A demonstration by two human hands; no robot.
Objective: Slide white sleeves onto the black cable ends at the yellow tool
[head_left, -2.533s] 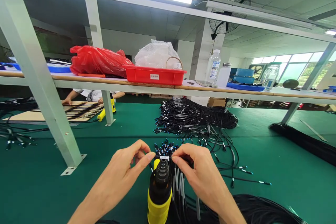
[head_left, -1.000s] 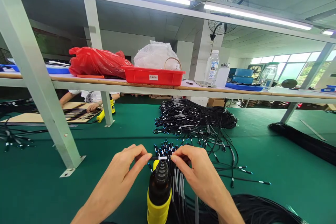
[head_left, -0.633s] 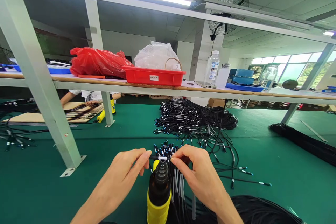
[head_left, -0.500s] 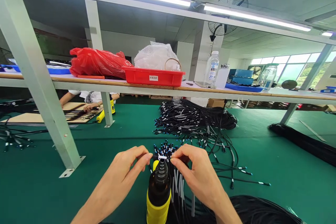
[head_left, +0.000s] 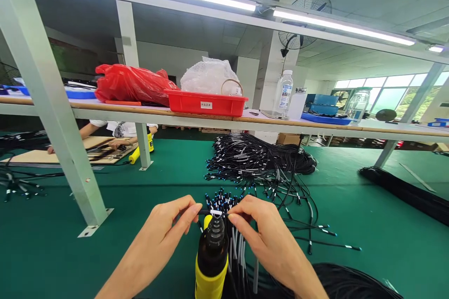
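Observation:
My left hand [head_left: 164,231] and my right hand [head_left: 261,231] both pinch one thin black cable with a small white sleeve [head_left: 216,212], held crosswise just above the black nozzle of a yellow and black tool [head_left: 212,257] that stands upright between my wrists. Behind the tool a bundle of black and grey cables with blue tips [head_left: 224,201] runs under my right hand. A larger heap of the same cables [head_left: 259,156] lies farther back on the green bench mat [head_left: 70,261].
A grey steel post [head_left: 52,103] stands at left and carries a shelf [head_left: 224,121] with a red tray [head_left: 206,103], a red bag, bottles and blue trays. Another person's hands [head_left: 117,144] work at a wooden board beyond. Black cable coils [head_left: 403,187] lie at right.
My two hands stay pinched on the cable over the tool's nozzle, with only small shifts of the fingers. The other person's hands have moved about on the board.

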